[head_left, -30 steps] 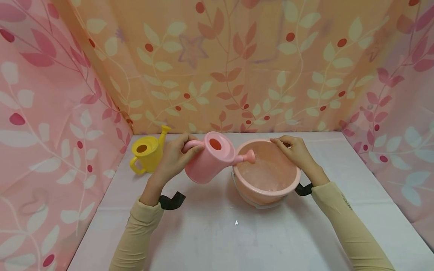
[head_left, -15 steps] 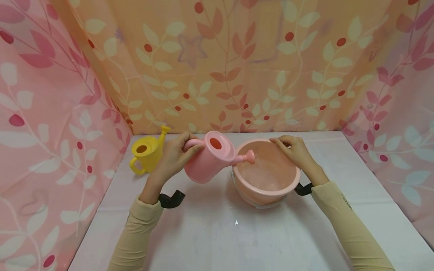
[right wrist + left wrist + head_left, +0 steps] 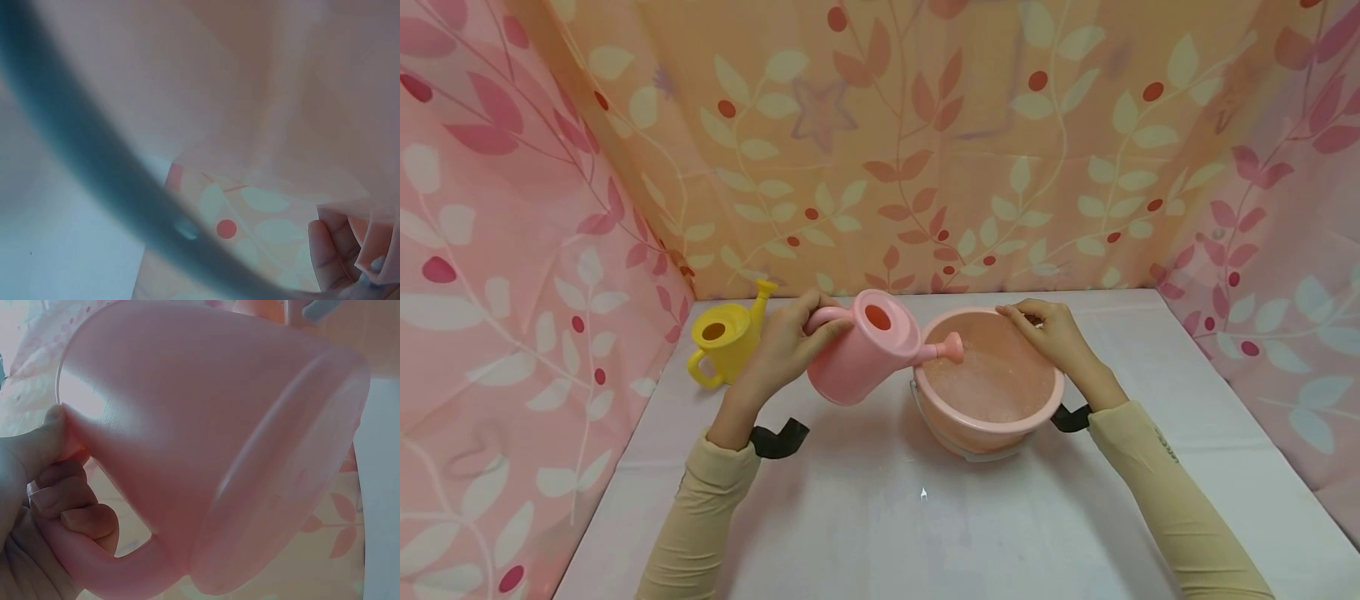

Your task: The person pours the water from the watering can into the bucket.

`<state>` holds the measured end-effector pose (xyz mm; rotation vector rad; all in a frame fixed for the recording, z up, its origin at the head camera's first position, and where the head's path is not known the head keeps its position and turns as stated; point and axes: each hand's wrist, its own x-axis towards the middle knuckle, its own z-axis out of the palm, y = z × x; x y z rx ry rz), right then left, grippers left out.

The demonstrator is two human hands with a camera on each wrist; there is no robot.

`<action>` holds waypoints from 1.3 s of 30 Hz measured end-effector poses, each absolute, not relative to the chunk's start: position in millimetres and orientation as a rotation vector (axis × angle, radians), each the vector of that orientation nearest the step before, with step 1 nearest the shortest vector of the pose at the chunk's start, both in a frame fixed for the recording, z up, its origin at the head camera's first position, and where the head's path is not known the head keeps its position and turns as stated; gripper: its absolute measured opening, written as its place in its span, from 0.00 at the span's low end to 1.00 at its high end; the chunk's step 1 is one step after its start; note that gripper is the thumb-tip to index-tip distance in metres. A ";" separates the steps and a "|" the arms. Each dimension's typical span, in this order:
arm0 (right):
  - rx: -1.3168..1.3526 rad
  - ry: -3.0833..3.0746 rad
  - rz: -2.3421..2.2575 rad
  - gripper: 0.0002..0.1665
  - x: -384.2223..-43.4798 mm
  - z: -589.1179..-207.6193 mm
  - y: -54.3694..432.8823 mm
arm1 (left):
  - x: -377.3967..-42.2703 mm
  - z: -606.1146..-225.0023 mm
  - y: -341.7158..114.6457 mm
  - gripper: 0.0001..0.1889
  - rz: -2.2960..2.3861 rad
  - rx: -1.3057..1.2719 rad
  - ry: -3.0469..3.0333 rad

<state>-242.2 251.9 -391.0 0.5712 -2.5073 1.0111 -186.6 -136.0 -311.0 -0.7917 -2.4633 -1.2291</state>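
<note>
A pink watering can (image 3: 857, 367) is tilted to the right, its sprinkler head (image 3: 953, 347) over the inside of a peach-pink bucket (image 3: 977, 425). My left hand (image 3: 786, 343) grips the can by its handle (image 3: 131, 569), fingers curled through the loop and thumb against the body in the left wrist view. On the bucket's far right rim rests my right hand (image 3: 1047, 335), holding it between thumb and fingers. Rippled, shiny water (image 3: 992, 387) shows in the bucket. The bucket's carrying handle (image 3: 125, 178) crosses the right wrist view, blurred and close.
A yellow watering can (image 3: 730, 342) stands upright at the back left, just behind my left hand. White cloth covers the table (image 3: 865, 525), with a small wet-looking spot in front. Leaf-patterned curtains (image 3: 880, 167) enclose the back and both sides.
Both hands, the pink watering can and the bucket stay practically in place. Only the ripples and glints on the water in the bucket differ.
</note>
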 end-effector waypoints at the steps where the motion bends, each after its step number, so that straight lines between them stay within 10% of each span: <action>1: 0.573 -2.507 1.007 0.10 -242.2 -390.8 251.9 | -186.6 -310.9 -135.9 0.12 -1.228 -0.791 -2.463; 39: 0.649 -2.630 0.852 0.12 -242.5 -381.0 255.3 | -188.5 -303.7 -135.8 0.15 -1.177 -0.793 -2.536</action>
